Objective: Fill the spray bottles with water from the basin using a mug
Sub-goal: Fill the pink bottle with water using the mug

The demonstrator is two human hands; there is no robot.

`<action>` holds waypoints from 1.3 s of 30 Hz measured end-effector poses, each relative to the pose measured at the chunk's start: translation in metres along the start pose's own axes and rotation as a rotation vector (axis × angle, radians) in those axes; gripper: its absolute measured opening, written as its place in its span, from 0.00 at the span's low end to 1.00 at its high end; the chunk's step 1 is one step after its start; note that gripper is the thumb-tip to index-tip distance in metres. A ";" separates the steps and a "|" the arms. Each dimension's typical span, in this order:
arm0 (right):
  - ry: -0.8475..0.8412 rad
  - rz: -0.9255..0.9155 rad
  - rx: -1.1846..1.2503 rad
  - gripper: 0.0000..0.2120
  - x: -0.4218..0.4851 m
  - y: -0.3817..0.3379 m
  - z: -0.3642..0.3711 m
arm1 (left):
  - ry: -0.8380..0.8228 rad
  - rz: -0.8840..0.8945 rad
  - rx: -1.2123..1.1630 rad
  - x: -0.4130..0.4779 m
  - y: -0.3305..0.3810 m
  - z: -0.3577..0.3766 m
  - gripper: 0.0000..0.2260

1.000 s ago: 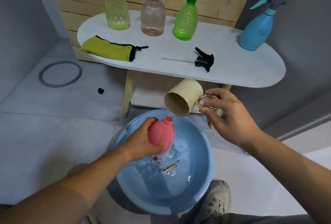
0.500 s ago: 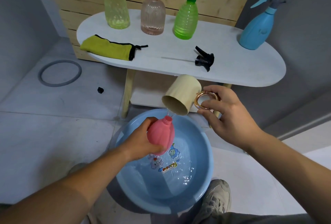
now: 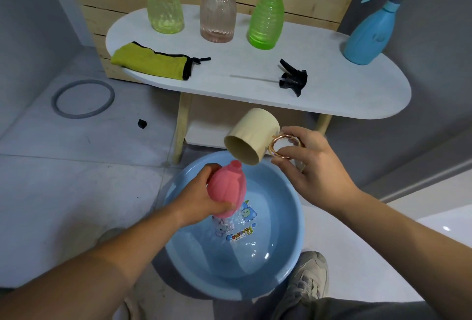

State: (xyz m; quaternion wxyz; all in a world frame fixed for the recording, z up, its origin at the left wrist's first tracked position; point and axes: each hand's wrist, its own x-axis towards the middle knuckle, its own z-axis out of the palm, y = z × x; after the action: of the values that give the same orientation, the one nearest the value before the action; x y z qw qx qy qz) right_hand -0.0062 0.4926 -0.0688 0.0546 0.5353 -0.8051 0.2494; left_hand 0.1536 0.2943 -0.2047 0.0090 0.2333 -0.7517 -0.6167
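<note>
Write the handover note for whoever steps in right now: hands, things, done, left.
Left hand grips the pink bottle, headless, over the basin.
Right hand pinches the mug by its gold handle, tipped mouth-down at the bottle's neck.
Black spray head lies on the table; four other bottles stand there.
Done: pink bottle opened, pour under way; water splashes below it.
Left: finish the pour, screw the head on, check the other four; their levels cannot be told.

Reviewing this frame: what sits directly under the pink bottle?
The blue basin of water lies below the pink bottle, which the left hand holds above it. A cartoon print shows on the basin floor; the bottle and hand cover part of it.
</note>
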 end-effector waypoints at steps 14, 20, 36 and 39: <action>-0.478 0.942 0.261 0.20 -0.027 0.057 0.140 | 0.107 -0.094 0.019 0.002 -0.031 -0.009 0.42; -0.567 0.568 -0.124 0.19 -0.043 0.069 0.187 | 0.122 -0.114 0.077 0.008 -0.043 -0.013 0.41; -0.663 0.365 -0.315 0.18 -0.064 0.083 0.228 | 0.088 -0.160 0.107 0.017 -0.060 -0.009 0.43; -0.682 0.392 -0.299 0.18 -0.064 0.083 0.228 | 0.097 -0.149 0.104 0.018 -0.062 -0.010 0.42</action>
State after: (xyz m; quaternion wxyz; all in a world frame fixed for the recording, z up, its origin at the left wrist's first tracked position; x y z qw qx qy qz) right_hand -0.0125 0.4664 -0.3180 -0.1864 0.4099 -0.8911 -0.0559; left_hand 0.1621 0.2709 -0.2652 -0.0129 0.3183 -0.7619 -0.5640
